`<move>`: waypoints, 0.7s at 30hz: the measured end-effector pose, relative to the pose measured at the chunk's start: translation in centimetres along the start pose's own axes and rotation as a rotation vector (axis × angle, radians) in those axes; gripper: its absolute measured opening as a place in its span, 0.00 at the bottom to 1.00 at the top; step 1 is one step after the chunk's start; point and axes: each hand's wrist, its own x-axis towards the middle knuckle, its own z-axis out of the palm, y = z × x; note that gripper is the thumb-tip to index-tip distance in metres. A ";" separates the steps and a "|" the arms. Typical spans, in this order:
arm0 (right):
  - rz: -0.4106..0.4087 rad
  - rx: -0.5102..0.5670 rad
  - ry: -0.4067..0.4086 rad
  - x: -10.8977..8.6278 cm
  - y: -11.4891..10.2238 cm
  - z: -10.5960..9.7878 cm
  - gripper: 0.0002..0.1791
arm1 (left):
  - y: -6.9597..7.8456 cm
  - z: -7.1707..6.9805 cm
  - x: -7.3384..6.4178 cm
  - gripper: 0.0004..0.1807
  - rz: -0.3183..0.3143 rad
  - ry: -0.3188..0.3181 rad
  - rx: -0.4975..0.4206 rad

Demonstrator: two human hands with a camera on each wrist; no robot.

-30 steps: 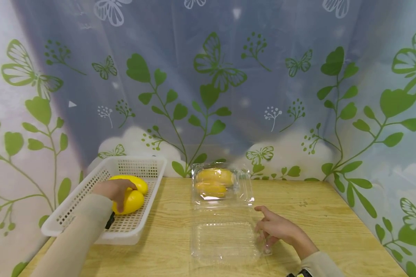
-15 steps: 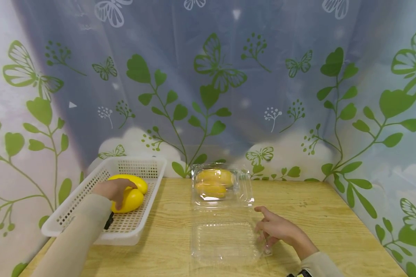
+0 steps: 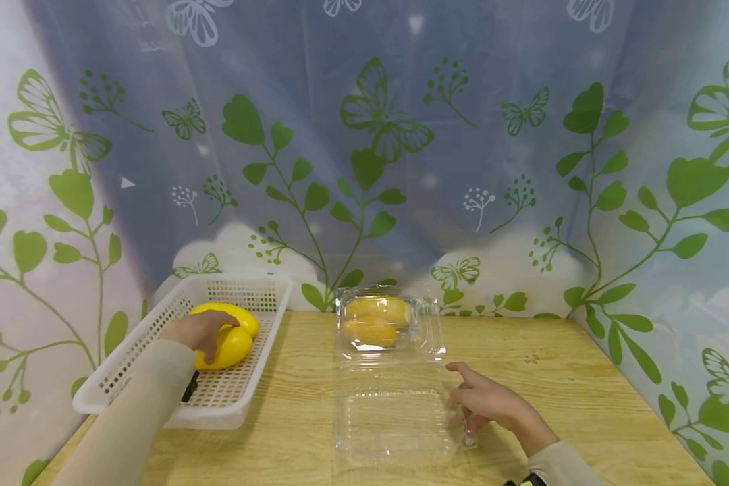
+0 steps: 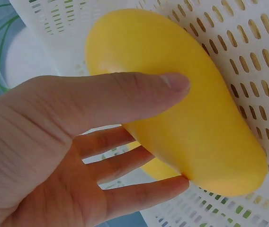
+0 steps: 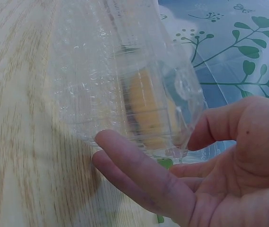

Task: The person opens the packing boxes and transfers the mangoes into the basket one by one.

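Observation:
In the white basket (image 3: 250, 398), my left hand (image 3: 197, 335) grips a smooth yellow mango (image 3: 233, 349), its thumb across the top and fingers below. Another yellow mango (image 3: 245, 320) lies just behind; the left wrist view shows a bit of it (image 4: 159, 168) beneath the fingers. My right hand (image 3: 492, 402) holds the right edge of the near half of an unfolded clear plastic clamshell box (image 3: 395, 422), index finger stretched out. Two yellow mangoes (image 3: 370, 332) sit in the far half, blurred by glare on the plastic.
A wooden table (image 3: 522, 351) carries the basket on the left and the box in the middle. Behind hangs a patterned curtain (image 3: 316, 202) with leaves and butterflies, close to the far half of the box. Similar cloth covers both sides.
My left hand has shifted the gripped mango very slightly up and back within the basket. The right hand and the clamshell box have stayed where they were.

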 end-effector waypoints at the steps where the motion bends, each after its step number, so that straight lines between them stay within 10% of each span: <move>1: 0.001 -0.002 0.001 0.0 0.0 0.0 0.41 | 0.0 0.0 0.0 0.47 -0.003 0.000 0.001; 21: -0.006 -0.001 0.000 0.1 0.2 -0.1 0.40 | -0.4 0.4 0.5 0.44 -0.004 0.022 -0.004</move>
